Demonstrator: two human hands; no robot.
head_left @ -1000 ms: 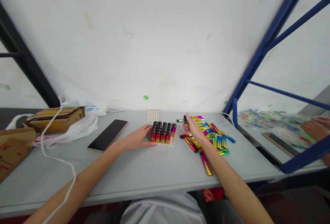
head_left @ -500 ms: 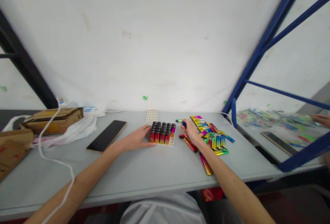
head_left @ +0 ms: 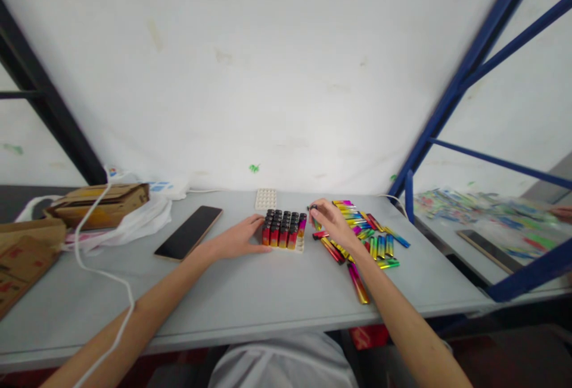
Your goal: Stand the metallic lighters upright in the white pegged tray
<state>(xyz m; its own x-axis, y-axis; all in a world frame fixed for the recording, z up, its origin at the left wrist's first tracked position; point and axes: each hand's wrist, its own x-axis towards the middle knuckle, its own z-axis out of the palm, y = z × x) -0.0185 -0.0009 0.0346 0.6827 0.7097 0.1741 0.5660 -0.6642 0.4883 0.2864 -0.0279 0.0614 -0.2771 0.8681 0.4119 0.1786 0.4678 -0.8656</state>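
Observation:
Several upright lighters (head_left: 280, 236), with black tops and red-to-gold bodies, stand in rows in a white holed tray (head_left: 300, 247). One purple-and-gold lighter (head_left: 302, 224) is at their right side. My left hand (head_left: 243, 236) rests at the left side of the rows, thumb and fingers apart, touching the block's edge. To the right of the tray, my right hand (head_left: 331, 221) pinches a lighter (head_left: 314, 211) with a dark top, its body partly covered by the fingers. Loose shiny lighters (head_left: 379, 246) in many colours lie around and beyond that hand.
A second white holed tray (head_left: 266, 198) lies near the wall. At left are a phone (head_left: 189, 233), cardboard boxes (head_left: 105, 204), a plastic bag (head_left: 149, 221) and a white cable (head_left: 100, 270). Blue frame bars (head_left: 435, 123) rise at right; beyond them is a co-worker's hand (head_left: 560, 213).
My right hand has shifted slightly and turned, and the dark-topped lighter in it now points up and left. My left hand stays beside the rows. The whole view has shifted a little.

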